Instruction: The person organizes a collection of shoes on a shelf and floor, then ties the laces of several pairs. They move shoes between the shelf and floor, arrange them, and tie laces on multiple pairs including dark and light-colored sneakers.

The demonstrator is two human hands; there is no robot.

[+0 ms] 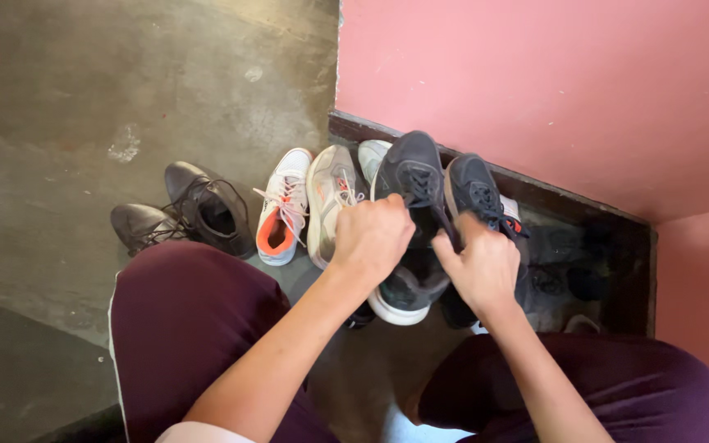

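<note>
Left hand [371,236]: closed in a loose fist, knuckles up, fingers curled over the tongue and laces of a dark grey sneaker [410,213]; the sneaker stands on the floor [84,98] directly under and ahead of this hand, toe pointing away, white sole edge showing below the wrist.

Right hand [482,267]: just beside the left, fingers drawn together and pinching at the lacing near the collar; whether it grips a lace or the shoe's edge cannot be told.

Second dark sneaker [473,190]: just beyond the right hand, close alongside the first, toe away.

Pale grey sneaker [330,197]: just outside the left hand, orange trim, laces loose.

White sneaker with orange collar [285,205]: next outward from the left hand, touching the pale grey one.

Pair of dark leather lace-up shoes [198,209]: well apart from the left hand, further outward, laces undone.

Pink wall [535,74]: beyond both hands; dark skirting [535,187] along its foot.

Maroon trouser legs [182,320]: below both forearms, one knee on either side.
</note>
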